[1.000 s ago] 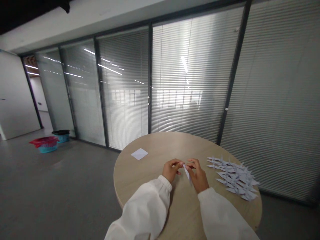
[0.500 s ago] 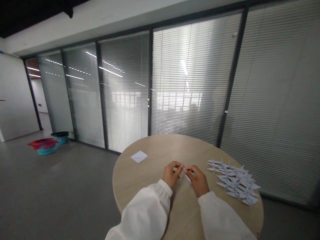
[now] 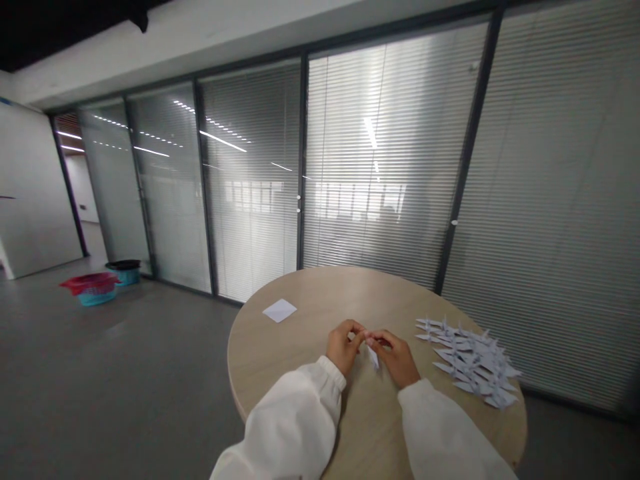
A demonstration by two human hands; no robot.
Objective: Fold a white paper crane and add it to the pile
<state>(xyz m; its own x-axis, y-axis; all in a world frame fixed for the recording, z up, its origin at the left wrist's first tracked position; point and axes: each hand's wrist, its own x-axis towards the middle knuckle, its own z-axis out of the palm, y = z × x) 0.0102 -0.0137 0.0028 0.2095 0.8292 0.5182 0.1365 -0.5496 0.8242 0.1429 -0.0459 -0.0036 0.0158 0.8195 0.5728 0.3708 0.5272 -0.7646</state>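
Note:
Over the middle of the round table, my left hand point(image 3: 344, 345) and my right hand point(image 3: 396, 357) meet with their fingertips pinched together. Between them they hold a small folded white paper point(image 3: 373, 358), whose lower end hangs below the fingers; its upper part is hidden by the fingertips. Several white folded paper cranes point(image 3: 473, 360) lie in close rows to the right of my right hand. Left of my hands, toward the table's far edge, a flat white sheet of paper point(image 3: 280, 310) lies with a crease across it.
The round wooden table point(image 3: 350, 283) stands near a glass partition with blinds point(image 3: 390, 160). On the floor at the left are a blue basket with a red liner point(image 3: 93, 288) and another with a black liner point(image 3: 126, 272).
More of the folded paper shows below my fingers, and it hangs more upright. Both hands stay nearly in place, pinched together. The camera view has shifted slightly.

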